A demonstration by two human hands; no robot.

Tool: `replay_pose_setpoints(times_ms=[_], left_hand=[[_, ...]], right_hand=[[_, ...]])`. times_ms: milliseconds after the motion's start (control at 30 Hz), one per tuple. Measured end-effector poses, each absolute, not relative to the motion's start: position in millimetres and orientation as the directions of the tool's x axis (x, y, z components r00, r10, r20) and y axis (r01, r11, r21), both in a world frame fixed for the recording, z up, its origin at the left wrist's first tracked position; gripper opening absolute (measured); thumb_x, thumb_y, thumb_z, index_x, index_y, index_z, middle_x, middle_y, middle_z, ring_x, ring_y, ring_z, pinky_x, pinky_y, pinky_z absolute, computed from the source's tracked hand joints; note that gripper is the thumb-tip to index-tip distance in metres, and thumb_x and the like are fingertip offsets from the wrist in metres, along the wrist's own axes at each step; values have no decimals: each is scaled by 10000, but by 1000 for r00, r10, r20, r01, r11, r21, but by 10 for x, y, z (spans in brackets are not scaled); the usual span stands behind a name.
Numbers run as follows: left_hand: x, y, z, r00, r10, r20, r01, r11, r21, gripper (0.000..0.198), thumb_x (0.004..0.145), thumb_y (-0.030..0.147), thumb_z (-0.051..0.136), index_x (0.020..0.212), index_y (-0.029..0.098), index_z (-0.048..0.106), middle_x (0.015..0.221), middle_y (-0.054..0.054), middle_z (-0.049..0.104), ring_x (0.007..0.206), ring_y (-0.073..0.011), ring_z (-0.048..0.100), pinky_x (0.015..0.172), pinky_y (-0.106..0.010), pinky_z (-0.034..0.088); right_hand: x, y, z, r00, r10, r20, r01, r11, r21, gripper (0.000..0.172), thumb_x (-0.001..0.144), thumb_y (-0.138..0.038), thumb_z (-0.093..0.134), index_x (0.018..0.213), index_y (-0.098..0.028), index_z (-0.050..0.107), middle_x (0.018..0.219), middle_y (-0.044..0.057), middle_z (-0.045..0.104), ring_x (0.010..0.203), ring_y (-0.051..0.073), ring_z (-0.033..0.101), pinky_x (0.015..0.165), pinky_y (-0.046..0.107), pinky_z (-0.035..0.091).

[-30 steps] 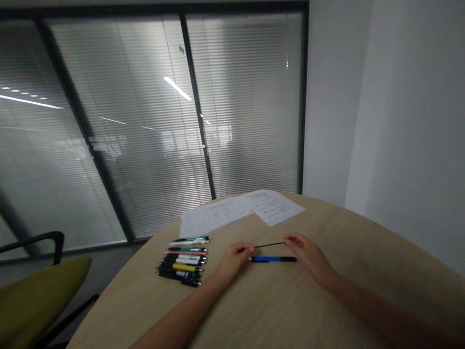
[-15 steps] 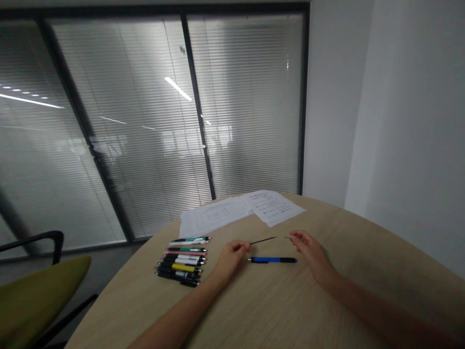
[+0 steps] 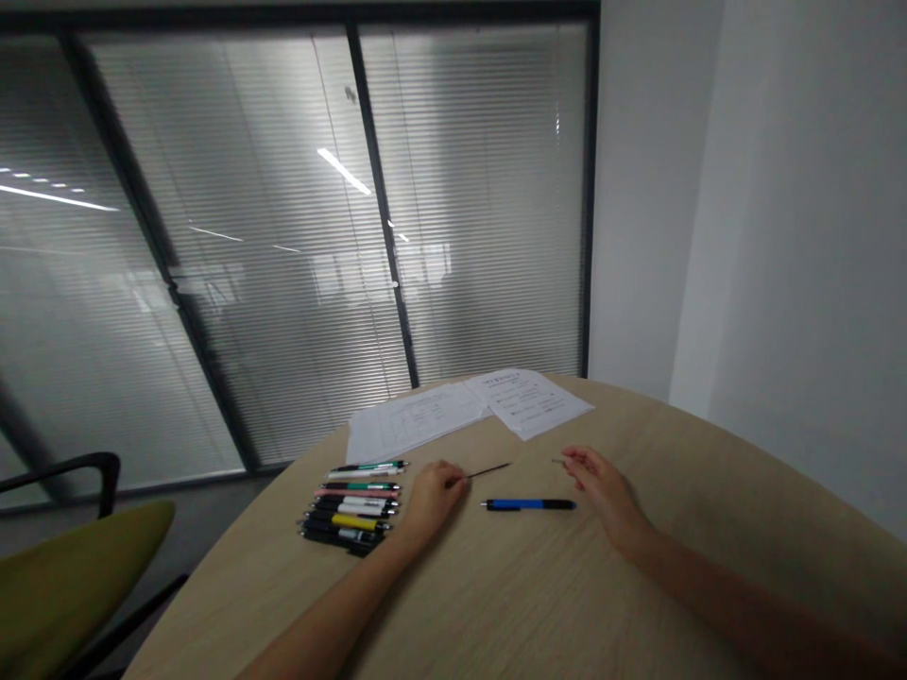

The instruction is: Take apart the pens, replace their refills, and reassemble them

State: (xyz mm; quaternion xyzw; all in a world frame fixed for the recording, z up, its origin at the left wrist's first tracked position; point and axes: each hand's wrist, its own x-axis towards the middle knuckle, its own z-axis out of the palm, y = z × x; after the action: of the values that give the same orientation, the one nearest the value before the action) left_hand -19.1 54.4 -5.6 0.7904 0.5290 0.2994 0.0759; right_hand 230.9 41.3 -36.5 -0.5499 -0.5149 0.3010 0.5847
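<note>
My left hand (image 3: 437, 493) pinches one end of a thin dark refill (image 3: 488, 469), whose other end points right and slightly up. To the right, my right hand (image 3: 595, 482) has its fingertips together on a small, thin, pale piece (image 3: 557, 461), too small to make out well. Between the two hands, a blue and black pen (image 3: 528, 505) lies on the table, touched by neither. A row of several pens (image 3: 354, 506) in black, white, yellow, pink and green lies just left of my left hand, the lowest ones close to the forearm.
Printed paper sheets (image 3: 425, 416) lie at the far side of the round wooden table (image 3: 567, 604). A green chair (image 3: 85, 586) with a black armrest stands at the left. Behind the table are a glass partition with blinds and a white wall.
My left hand has moved left with the dark refill, widening the gap to my right hand. My right hand has hardly moved, and the blue pen stays in place.
</note>
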Motion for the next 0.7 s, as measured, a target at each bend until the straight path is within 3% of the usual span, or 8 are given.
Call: replay_pose_setpoints(times_ms=[467,700], left_hand=[[-129,472,-40,273,878,393,853,-410,322,175,710,92,509,781,163,653,810,-52,614,794,-171,552,744,-267,391],[-58,406,14,299,855,425,836,-449,315,167,713,92,520,795,159,650,853,-73,605,843,-196,531,765,-296,374]], right_hand=[[2313,426,-424,236,896,376,354,282,-892,193,688,-343,494,808,-221,584,796,51,644,744,198,593,584,285,456],[2229,316,-363,71,846,529,511,425,-747,156,707,-259,494,827,-223,587,804,33,631,645,158,578,615,287,456]])
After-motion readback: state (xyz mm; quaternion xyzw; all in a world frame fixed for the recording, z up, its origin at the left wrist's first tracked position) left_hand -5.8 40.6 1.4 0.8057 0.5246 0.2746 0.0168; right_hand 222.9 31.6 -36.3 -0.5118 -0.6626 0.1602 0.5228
